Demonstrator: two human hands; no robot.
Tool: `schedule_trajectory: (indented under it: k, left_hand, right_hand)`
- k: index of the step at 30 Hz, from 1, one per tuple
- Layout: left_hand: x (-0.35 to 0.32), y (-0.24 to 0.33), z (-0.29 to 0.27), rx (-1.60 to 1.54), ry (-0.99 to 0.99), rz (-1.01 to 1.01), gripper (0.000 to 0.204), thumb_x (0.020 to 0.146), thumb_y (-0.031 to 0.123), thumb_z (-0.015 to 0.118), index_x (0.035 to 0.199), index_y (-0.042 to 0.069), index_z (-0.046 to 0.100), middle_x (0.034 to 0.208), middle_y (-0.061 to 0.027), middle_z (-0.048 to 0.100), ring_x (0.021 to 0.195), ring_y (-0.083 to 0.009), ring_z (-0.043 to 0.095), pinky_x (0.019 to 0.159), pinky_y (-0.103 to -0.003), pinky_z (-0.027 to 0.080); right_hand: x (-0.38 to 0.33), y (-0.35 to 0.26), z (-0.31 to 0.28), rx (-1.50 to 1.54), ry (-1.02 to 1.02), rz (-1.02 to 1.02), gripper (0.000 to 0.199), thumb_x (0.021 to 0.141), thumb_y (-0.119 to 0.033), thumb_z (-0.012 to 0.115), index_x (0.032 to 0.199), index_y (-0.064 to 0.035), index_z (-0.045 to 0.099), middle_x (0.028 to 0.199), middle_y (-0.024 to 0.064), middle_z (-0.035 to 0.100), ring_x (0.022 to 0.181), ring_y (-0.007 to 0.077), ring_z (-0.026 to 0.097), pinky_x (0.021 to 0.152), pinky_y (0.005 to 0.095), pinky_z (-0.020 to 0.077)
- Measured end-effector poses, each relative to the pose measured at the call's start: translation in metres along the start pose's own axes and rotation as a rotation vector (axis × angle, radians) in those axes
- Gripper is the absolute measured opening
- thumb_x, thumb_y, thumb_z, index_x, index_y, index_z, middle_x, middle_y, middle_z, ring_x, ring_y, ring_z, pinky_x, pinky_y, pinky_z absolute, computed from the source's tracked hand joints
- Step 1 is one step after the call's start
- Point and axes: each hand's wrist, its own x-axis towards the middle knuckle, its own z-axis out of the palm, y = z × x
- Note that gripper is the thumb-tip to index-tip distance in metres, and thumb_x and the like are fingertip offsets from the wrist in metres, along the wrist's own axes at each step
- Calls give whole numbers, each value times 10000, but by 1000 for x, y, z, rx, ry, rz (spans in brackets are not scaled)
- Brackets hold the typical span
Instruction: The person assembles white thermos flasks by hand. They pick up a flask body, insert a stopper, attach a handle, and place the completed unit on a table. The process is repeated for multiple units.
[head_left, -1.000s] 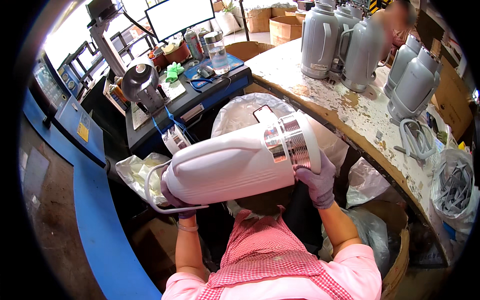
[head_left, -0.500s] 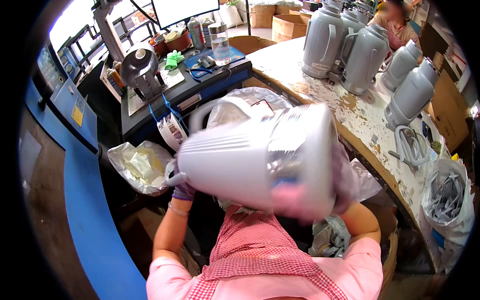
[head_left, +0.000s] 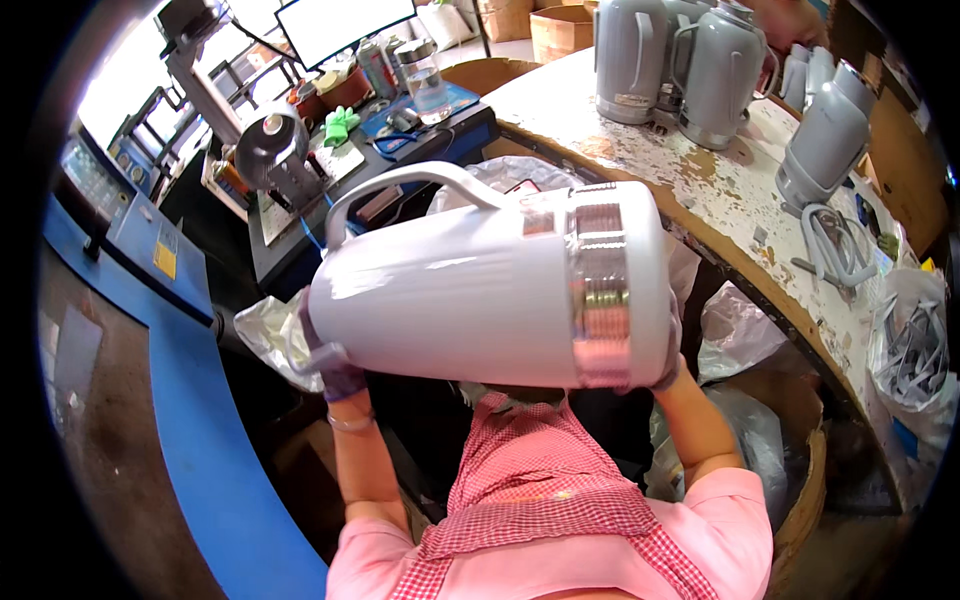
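Observation:
A pale grey thermos jug (head_left: 450,290) lies sideways in front of my chest, held up between both hands. Its curved handle (head_left: 410,178) is on the far side, and a shiny metal band (head_left: 598,290) circles it near the right end. My left hand (head_left: 342,376), in a purple glove, grips the left end beside a small looped part. The fingers of my right hand (head_left: 673,350), also gloved, curl around the right end, and the jug partly hides them.
On the worn white table (head_left: 640,165) at right stand several grey jugs (head_left: 715,80), with loose grey handles (head_left: 838,245) and a bag of grey strips (head_left: 912,350). A dark workbench (head_left: 400,165) holds a metal fixture (head_left: 272,155). Blue machinery (head_left: 200,420) is at left.
The jug has turned in my hands: its handle and metal band now show clearly, with less blur. The head view has shifted a little. Both hands still hold the jug's ends.

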Motion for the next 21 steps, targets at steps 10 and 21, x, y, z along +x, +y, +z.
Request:
schedule_trajectory:
  k: [10,21]
  left_hand:
    - [35,186,71,-409,-125,378,631,723,461,787,1113,34,534,998,-224,603,899,-325,614,812,-456,531]
    - [69,150,84,-1148,-75,-384,681,951,674,414,850,31,614,821,-142,695,792,-253,658,855,-459,508]
  right_hand:
    - [-32,32,49,758,-1205,1452,689,997,-620,266,1132,-54,636,739,105,688,498,208,618,398,307,452]
    - [12,-83,-10,550,-167,417,453,797,-425,821,869,-33,605,1421,249,499,1268,306,526,1096,459,377]
